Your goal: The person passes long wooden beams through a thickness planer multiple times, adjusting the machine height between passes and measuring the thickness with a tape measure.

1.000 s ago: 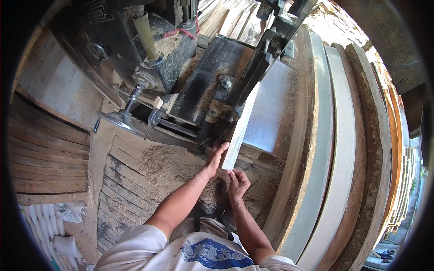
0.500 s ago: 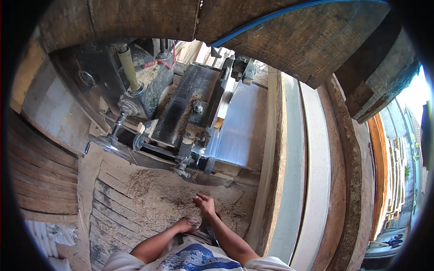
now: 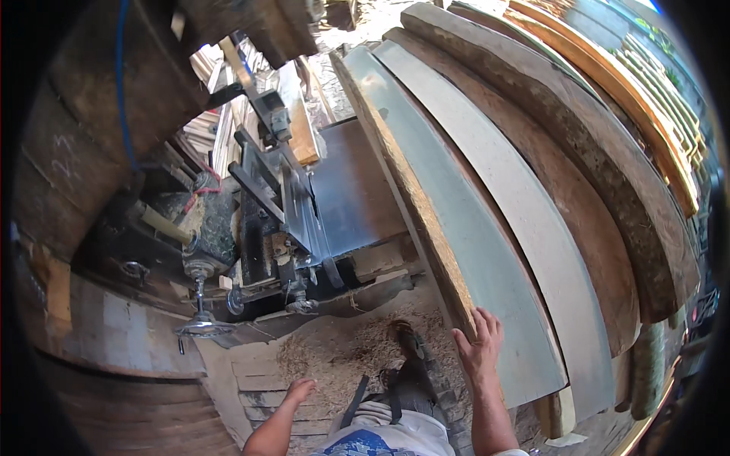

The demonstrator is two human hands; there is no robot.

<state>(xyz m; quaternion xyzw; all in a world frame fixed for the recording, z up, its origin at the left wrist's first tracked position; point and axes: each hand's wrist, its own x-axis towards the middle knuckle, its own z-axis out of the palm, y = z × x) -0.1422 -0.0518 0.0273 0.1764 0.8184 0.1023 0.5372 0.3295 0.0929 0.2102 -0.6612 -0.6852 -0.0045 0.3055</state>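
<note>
My right hand (image 3: 480,346) lies over the near part of a narrow wooden plank (image 3: 414,199), the thumb at its left side and the fingers over its top and right. That plank stands on edge along the left of a stack. My left hand (image 3: 302,390) hangs low over the sawdust-strewn floor (image 3: 304,361), its fingers loosely bent, and I see nothing in it. Ahead of me is a woodworking machine with a shiny metal table (image 3: 346,201), a dark metal fence (image 3: 258,190) and a handwheel (image 3: 204,328).
Wide pale boards (image 3: 464,243) and a thick bark-edged slab (image 3: 563,121) fill the right side. Wood strips (image 3: 228,129) lie beyond the machine. Dark wooden panels (image 3: 76,114) with a blue cable (image 3: 122,83) rise at upper left. My shoe (image 3: 405,334) stands near the machine's base.
The view has swung to the right. My right hand has moved from in front of my body onto the narrow plank, and my left hand has come away from my waist to the left.
</note>
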